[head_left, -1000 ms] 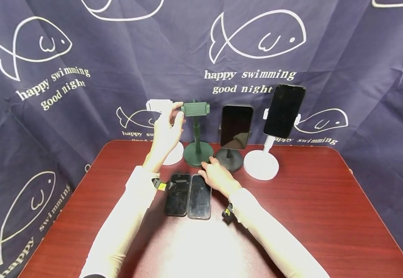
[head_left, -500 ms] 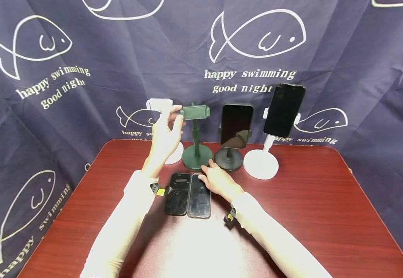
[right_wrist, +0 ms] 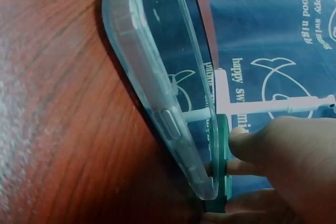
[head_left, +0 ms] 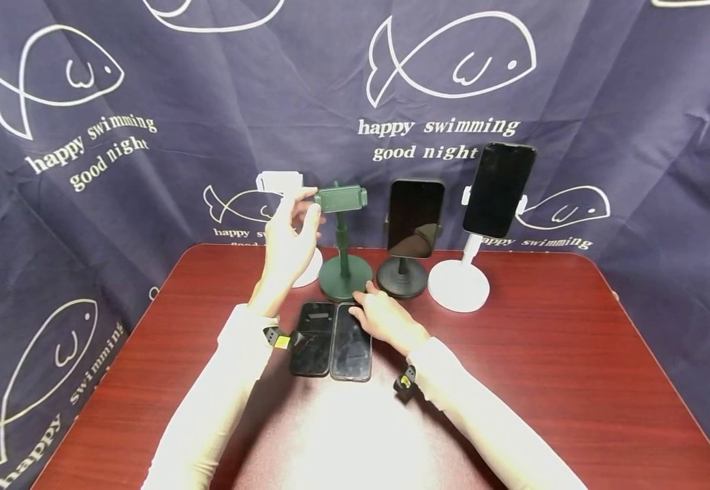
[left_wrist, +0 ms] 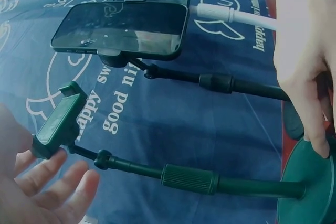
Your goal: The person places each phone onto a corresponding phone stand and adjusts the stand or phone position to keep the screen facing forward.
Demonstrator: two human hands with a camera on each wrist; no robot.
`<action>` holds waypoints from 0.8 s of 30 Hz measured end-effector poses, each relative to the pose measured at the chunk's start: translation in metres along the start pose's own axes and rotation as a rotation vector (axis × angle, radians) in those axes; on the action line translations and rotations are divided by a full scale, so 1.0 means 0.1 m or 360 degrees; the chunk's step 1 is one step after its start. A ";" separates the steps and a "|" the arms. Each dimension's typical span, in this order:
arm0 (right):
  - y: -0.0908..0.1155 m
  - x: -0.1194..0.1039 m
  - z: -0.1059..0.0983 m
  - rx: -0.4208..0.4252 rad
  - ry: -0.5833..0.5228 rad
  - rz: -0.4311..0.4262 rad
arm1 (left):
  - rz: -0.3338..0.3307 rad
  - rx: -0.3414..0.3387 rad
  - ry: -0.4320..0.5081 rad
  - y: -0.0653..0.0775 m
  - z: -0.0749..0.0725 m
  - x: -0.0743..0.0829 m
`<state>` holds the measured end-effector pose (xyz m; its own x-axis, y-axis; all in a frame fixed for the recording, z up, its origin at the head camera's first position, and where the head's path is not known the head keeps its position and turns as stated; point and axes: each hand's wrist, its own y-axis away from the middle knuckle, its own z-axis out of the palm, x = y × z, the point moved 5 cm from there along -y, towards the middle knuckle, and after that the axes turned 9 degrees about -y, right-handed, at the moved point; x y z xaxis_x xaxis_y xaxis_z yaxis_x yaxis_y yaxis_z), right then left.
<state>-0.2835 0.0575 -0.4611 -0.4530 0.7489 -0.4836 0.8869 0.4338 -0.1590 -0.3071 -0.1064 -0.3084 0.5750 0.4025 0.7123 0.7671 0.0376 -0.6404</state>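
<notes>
A green phone stand [head_left: 355,272] stands upright near the back of the table. My left hand [head_left: 286,248] pinches the left end of its clamp [head_left: 340,199]; in the left wrist view the thumb and fingers meet at the lower end of that clamp [left_wrist: 58,118]. Low down, my right hand [head_left: 385,316] grips the front right edge of the round base. The right wrist view shows the thumb on the green base edge [right_wrist: 222,145], with the fingers partly hidden. Two dark phones lie side by side in front, a left one [head_left: 313,340] and a right one [head_left: 352,347] in a clear case.
Behind my left hand is a white stand [head_left: 280,182], partly covered. To the right, a black stand [head_left: 402,278] carries a phone [head_left: 416,218], and another white stand [head_left: 459,286] carries a tilted phone [head_left: 499,190]. A blue fish-print cloth [head_left: 305,82] hangs behind the red table [head_left: 544,354].
The green stand has shifted slightly toward me and to the left, its clamp turning a little, with both hands moving along. The phones and other stands keep their places.
</notes>
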 end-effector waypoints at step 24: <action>0.02 0.02 0.05 -0.0053 -0.0068 0.0035 | -0.0016 0.0019 0.0026 0.07 -0.05 -0.01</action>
<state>-0.2824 0.0571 -0.4666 -0.4287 0.7367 -0.5230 0.8927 0.4345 -0.1196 -0.3004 -0.1106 -0.3122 0.5721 0.3868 0.7232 0.7694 0.0523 -0.6366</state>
